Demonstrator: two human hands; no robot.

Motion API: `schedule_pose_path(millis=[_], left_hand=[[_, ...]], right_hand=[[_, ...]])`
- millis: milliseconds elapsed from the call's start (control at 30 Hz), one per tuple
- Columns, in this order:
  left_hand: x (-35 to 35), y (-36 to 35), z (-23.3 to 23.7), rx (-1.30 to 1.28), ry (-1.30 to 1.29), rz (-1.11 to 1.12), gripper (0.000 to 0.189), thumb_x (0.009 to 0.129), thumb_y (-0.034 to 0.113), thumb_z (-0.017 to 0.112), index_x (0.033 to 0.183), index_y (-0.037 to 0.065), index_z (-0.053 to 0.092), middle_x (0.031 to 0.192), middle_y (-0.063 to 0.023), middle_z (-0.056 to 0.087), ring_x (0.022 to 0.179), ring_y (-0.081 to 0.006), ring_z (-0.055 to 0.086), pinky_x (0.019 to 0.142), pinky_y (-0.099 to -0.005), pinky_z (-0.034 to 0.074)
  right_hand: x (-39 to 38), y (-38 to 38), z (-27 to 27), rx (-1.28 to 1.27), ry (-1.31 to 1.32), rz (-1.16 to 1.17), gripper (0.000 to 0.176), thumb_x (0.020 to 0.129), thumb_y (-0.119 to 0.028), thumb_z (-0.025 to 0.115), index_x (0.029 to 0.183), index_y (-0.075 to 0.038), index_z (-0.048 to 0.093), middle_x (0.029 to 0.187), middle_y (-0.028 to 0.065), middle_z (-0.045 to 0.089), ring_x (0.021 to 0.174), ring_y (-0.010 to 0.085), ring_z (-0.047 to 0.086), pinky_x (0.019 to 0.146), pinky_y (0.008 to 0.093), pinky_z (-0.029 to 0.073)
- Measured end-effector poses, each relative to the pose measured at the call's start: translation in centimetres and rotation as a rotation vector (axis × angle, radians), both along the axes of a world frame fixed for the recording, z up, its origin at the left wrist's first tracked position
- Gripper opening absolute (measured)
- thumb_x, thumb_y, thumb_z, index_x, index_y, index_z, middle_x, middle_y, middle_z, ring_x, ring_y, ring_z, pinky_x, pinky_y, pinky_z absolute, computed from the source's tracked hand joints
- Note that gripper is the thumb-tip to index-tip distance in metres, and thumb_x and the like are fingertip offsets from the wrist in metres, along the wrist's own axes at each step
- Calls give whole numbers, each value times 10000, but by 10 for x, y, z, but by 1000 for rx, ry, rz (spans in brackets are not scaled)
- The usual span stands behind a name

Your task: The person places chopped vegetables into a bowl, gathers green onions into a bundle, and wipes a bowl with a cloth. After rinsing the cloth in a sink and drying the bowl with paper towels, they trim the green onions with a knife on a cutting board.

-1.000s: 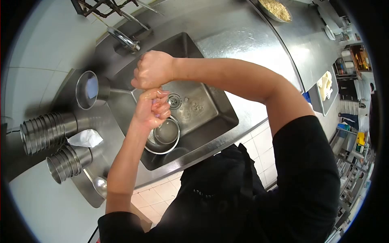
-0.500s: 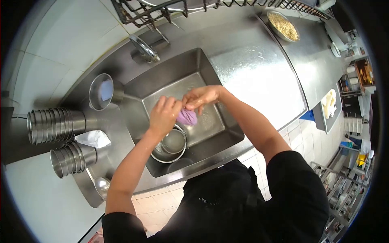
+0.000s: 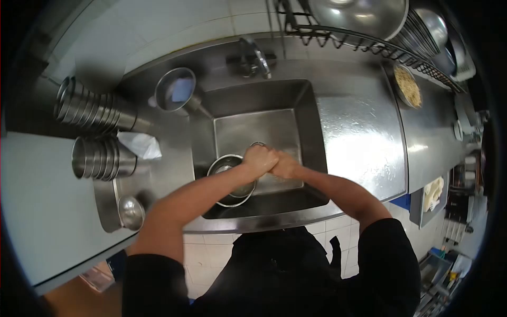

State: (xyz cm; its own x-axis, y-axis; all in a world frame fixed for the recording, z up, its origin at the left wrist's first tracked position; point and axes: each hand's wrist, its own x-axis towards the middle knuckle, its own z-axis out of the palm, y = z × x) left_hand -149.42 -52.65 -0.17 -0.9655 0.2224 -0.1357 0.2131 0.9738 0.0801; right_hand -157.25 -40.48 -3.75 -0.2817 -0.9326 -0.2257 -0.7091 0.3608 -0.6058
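Note:
Over the sink (image 3: 259, 132), my left hand (image 3: 260, 160) and my right hand (image 3: 286, 165) are closed tightly against each other. The small purple cloth that showed between them a moment ago is now hidden inside my fingers. Just left of and below my left hand, a round metal bowl (image 3: 216, 168) sits in the sink with a smaller vessel inside it. My left forearm covers part of that bowl. Behind my hands, the drain (image 3: 257, 143) partly shows on the sink floor.
A faucet (image 3: 257, 58) rises at the sink's back edge. To the left are a steel container with a blue sponge (image 3: 182, 90), stacked steel containers (image 3: 103, 157), a white bag (image 3: 140, 145) and a ladle (image 3: 131, 212). A wire rack (image 3: 364, 45) hangs at upper right, above a bowl of shredded food (image 3: 407, 87).
My hands have gone from loosely handling the purple cloth to clenching together, and the cloth has dropped out of sight. The camera view has turned and shifted.

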Motion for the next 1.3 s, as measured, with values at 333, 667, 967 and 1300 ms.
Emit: schedule_pose_path(millis=[333, 667, 967, 1300], left_hand=[[-10, 23, -22, 751, -209, 890, 224, 783, 130, 598, 929, -15, 685, 885, -244, 691, 857, -376, 683, 719, -463, 543], [9, -3, 97, 1892, -840, 1209, 417, 844, 129, 642, 581, 187, 324, 470, 74, 246, 347, -54, 180, 359, -256, 107], [17, -12, 163, 2312, -849, 743, 371, 850, 96, 630, 590, 157, 374, 469, 64, 252, 360, -44, 194, 372, -250, 110], [21, -28, -11, 595, -15, 601, 510, 820, 212, 678, 1261, 14, 518, 1110, -123, 654, 986, -284, 634, 887, -380, 499]], right_hand=[[-49, -25, 64, 174, 592, 399, 126, 796, -226, 608, 800, -157, 713, 835, 59, 727, 801, 232, 716, 645, 383, 553], [-56, -58, 130, -359, 743, 538, 135, 699, -250, 624, 619, -142, 626, 613, 30, 634, 576, 218, 665, 453, 365, 496], [-52, -58, 196, -724, 911, 414, 145, 605, -236, 651, 603, -117, 567, 588, 22, 566, 547, 206, 604, 452, 355, 468], [36, 19, 19, -131, 875, 138, 532, 715, -166, 718, 1220, -108, 561, 1320, 163, 549, 1221, 394, 506, 921, 536, 444]])
